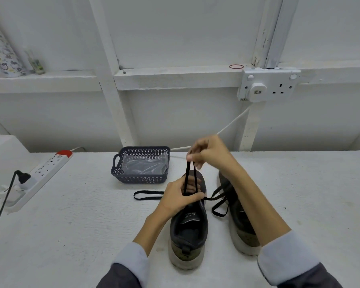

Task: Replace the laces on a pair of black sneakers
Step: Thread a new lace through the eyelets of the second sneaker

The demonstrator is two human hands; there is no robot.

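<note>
The right hand [208,152] pinched two strands of the black lace [190,177], holding them taut above the near sneaker [188,225]. The left hand [181,196] gripped that sneaker at its throat, thumb across the strands. The second sneaker [239,221] stood just beside it on the bench [92,225], with a dark basket [141,179] behind.
</note>
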